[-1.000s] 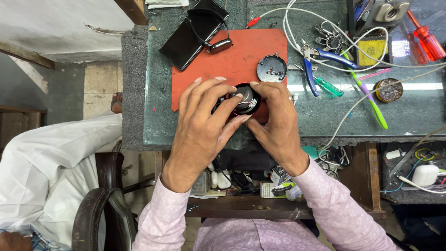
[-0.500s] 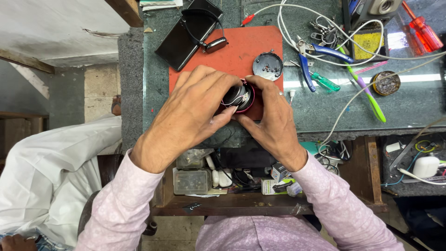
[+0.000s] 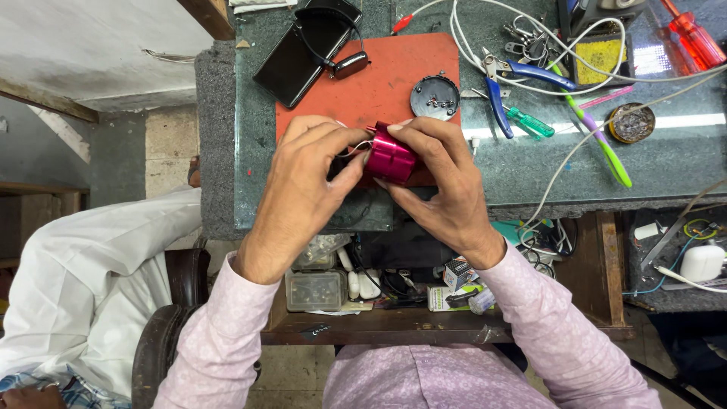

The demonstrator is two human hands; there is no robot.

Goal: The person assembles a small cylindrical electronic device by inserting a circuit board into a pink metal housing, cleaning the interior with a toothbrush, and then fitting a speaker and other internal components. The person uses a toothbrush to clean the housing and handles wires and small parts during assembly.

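Premises: a small electronics repair workshop.

The workbench (image 3: 530,174) was a dark green stone slab carrying a red work mat (image 3: 356,83); blue-handled pliers (image 3: 496,95), a green screwdriver (image 3: 530,123), a red screwdriver (image 3: 693,34) and loose white cables (image 3: 469,30) lay scattered on it; a round tin (image 3: 631,123) sat near the edge; an open shelf (image 3: 379,291) below held small parts boxes and oddments; walls were bare and worn.

L hand (image 3: 307,178) & R hand (image 3: 439,178) close together, fingers curled inward, thumbs nearly meeting, wrists angled in.
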